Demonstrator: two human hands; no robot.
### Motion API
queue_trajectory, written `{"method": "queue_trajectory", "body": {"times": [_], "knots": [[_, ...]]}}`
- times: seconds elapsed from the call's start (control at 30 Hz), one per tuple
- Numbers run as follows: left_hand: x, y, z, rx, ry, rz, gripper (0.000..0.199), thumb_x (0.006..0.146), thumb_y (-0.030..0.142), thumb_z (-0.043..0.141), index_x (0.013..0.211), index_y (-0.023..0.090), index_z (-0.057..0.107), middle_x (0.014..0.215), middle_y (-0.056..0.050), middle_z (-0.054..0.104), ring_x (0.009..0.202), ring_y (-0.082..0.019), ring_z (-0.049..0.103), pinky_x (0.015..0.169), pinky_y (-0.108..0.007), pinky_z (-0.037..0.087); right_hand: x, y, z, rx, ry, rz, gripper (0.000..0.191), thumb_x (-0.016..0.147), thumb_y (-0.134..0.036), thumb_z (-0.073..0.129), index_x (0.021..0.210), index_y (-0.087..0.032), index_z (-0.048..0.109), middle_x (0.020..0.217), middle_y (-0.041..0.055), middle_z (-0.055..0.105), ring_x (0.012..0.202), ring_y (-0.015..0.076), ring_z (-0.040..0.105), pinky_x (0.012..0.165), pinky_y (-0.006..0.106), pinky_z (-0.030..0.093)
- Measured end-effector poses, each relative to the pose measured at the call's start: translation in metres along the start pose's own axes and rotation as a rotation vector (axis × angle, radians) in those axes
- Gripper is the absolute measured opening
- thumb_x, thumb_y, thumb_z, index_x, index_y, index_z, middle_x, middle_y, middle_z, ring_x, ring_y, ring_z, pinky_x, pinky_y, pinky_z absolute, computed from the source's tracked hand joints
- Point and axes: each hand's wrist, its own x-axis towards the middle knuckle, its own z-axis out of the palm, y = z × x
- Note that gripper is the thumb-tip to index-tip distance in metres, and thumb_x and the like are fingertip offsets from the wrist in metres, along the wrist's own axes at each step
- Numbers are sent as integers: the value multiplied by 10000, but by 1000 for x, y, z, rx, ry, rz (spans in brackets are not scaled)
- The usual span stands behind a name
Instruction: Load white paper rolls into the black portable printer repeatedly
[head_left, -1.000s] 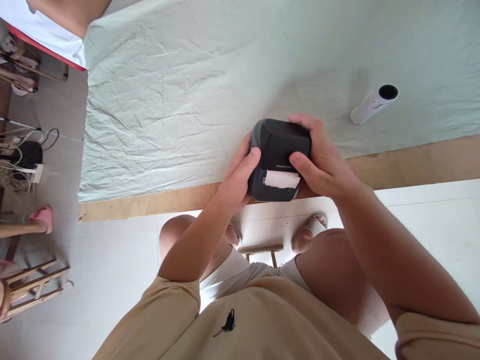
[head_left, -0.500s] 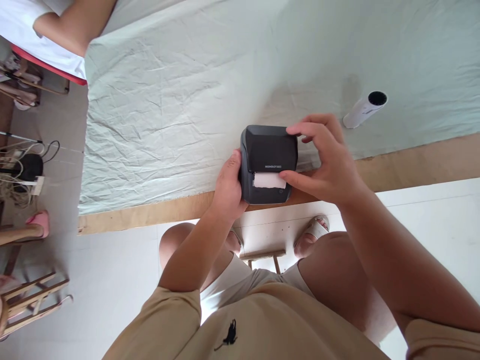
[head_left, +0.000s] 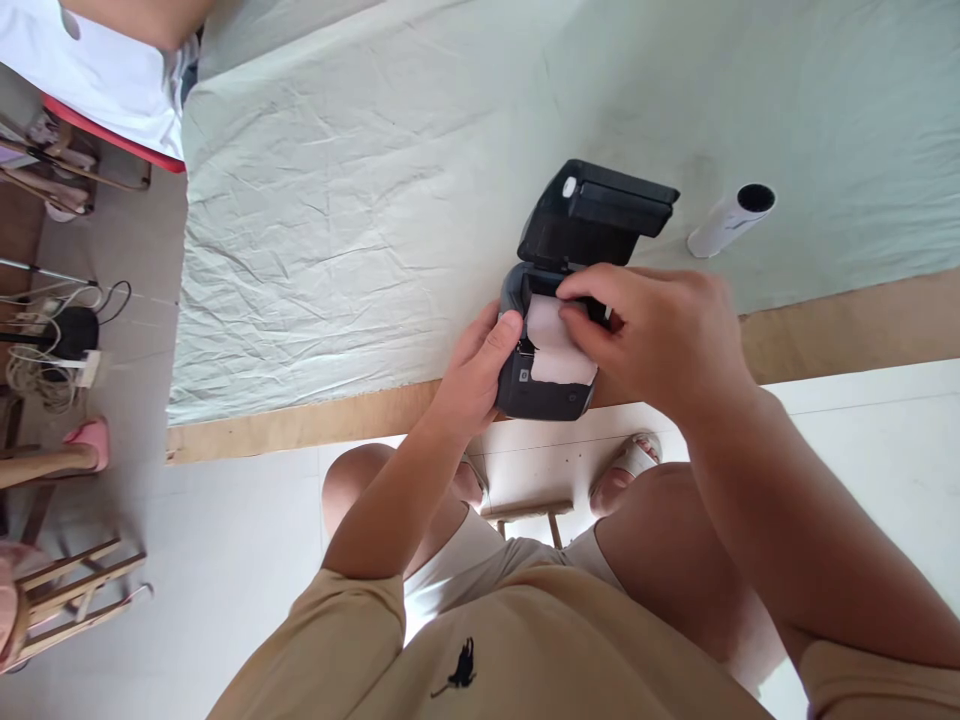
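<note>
1. Holding the left side of a small black receipt printer (head_left: pixel 544 402), the left hand (head_left: pixel 480 365) has its thumb over the rim; its other fingers go round the side.
2. The printer is at the near edge of the table, in front of the person; its lid (head_left: pixel 592 215) is up and tips back, away from the person.
3. A white paper roll (head_left: pixel 551 322) sits inside the printer; its loose end (head_left: pixel 564 368) lies over the front part.
4. The right hand (head_left: pixel 664 335) has its thumb and a finger on the roll, close together; I cannot tell if they pinch it.
5. A white tube (head_left: pixel 724 228) with a dark top stands on the pale green cloth (head_left: pixel 337 220), to the right of the lid; it touches neither hand.
</note>
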Motion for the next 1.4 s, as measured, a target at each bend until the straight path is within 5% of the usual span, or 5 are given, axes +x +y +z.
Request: {"method": "queue_trajectory", "body": {"times": [0.2,0.47,0.87,1.0,1.4], "knots": [[-1,4,2,23,-8,-26,571,930,774,893,1050,223,805,790,-13,750,643,-178,723,535,-322,528,1,1,-14,158,-230,-1,272,888,-321,778,1143,-375,854,761,-26,774,559,188,546,538,348,342],[2,4,6,-81,97,-70,533,901,736,928,1050,246,778,952,-38,855,1050,-337,897,739,-391,725,6,42,-9,693,82,418,380,1050,-634,643,1252,-345,784,987,80,742,645,238,638,491,414,462],[3,-2,-1,-74,69,-58,523,942,765,874,1076,267,782,1063,-62,890,1291,-402,879,926,-472,794,-8,58,3,130,31,228,450,882,-400,908,1307,-357,767,1075,67,798,949,355,765,963,642,663],[4,0,2,-86,52,-46,503,943,737,888,1027,256,771,1068,-57,886,1317,-401,870,975,-491,792,-14,71,-21,-34,295,49,392,1017,-445,796,1399,-358,791,1322,92,820,1257,405,781,1143,684,588],[5,-3,2,-110,67,-39,461,933,692,903,1023,256,783,1120,-62,907,1326,-391,868,1003,-477,782,-10,119,-11,33,194,345,687,832,-63,707,1449,-360,759,1270,113,815,889,274,702,934,513,634]]}}
